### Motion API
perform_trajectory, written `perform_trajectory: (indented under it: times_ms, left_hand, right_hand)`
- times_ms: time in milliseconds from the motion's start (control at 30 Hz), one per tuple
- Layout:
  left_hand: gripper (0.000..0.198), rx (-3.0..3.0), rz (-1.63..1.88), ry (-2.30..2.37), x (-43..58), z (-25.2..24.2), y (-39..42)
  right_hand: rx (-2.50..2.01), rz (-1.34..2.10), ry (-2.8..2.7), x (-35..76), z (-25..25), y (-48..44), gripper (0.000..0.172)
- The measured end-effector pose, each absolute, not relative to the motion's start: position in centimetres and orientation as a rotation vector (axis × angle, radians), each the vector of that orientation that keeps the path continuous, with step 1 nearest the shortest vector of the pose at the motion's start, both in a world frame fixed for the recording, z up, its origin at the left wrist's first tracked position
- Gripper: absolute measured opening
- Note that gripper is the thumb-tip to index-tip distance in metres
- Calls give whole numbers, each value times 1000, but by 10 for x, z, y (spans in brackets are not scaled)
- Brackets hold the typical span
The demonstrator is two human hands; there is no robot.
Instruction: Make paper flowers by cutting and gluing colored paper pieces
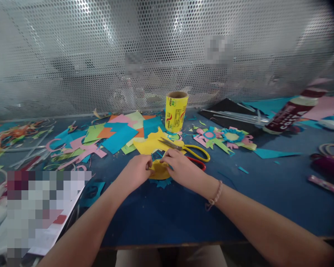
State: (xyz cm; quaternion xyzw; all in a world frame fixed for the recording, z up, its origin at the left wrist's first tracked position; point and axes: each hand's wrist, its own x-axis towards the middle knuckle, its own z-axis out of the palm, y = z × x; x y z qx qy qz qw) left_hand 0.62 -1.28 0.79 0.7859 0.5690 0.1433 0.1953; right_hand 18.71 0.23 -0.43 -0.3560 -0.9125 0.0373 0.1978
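Observation:
Between my two hands is a rounded piece of yellow paper [159, 171], low over the table. My left hand [137, 168] pinches its left side. The fingers of my right hand [180, 167] close on its right side. Just below it, a blue paper piece with a jagged edge [161, 183] shows, partly covered by the yellow one. Beyond my hands lie a larger yellow paper scrap [147, 144] and scissors with yellow handles [197, 150]. A red handle [197, 162] shows beside my right hand, partly hidden.
A yellow cardboard roll [177, 113] stands behind the paper scraps [119, 137]. Paper flowers [231, 136] lie to its right, near a tilted bottle [292, 113]. At the left are printed sheets [48, 237]. A perforated metal panel [161, 40] closes off the table's back.

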Motion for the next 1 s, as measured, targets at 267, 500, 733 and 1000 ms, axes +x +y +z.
perform_trajectory:
  times_ms: [267, 500, 733, 1000]
  left_hand:
    - [6, 2361, 357, 1479, 9, 9, -14]
    - [9, 2394, 332, 1418, 8, 10, -15]
    - [12, 2438, 289, 1372, 9, 15, -17]
    - [8, 2431, 257, 1359, 6, 17, -19]
  right_hand:
    - [-827, -129, -2724, 181, -8, -6, 33]
    - [-907, -60, -2780, 185, -7, -15, 45]
    - [-850, -88, -2861, 188, -9, -14, 37]
    - [-898, -98, -2840, 189, -7, -18, 42]
